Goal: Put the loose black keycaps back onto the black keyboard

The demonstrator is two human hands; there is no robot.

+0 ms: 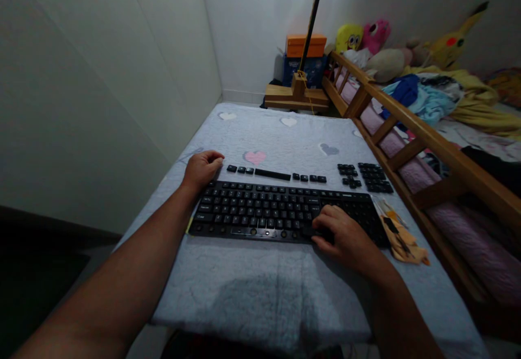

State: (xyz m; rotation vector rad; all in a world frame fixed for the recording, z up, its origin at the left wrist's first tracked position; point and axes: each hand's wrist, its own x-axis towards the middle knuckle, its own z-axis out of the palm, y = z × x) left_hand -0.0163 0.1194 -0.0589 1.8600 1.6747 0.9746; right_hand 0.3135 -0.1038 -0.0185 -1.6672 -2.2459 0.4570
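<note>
While the right hand (341, 234) bends its fingers over the keyboard (252, 207) just right of the main key block, its thumb lies low by the front edge; whether a key is pinched beneath those fingers I cannot tell. The left hand (202, 168) is loosely curled, thumb and fingertips drawn together just beyond the keyboard's far left corner, and I cannot tell whether anything is between them. The black keyboard lies flat across the middle of the pale blue quilted cover (252, 277), with round fittings exposed along its front row. Behind it runs a line of loose keycaps: three small keycaps (241, 170), the long spacebar (272, 175), then four more small keycaps (309, 178). Farther right sit the navigation and arrow keycaps (348, 171), beside a grouped block of number-pad keycaps (373, 177). An orange cloth (413, 251) lies near the keyboard's right end. A wooden bed rail (407, 123) stands along the right, with a SpongeBob plush (348, 37) and a Pikachu plush (446, 48) beyond it.
</note>
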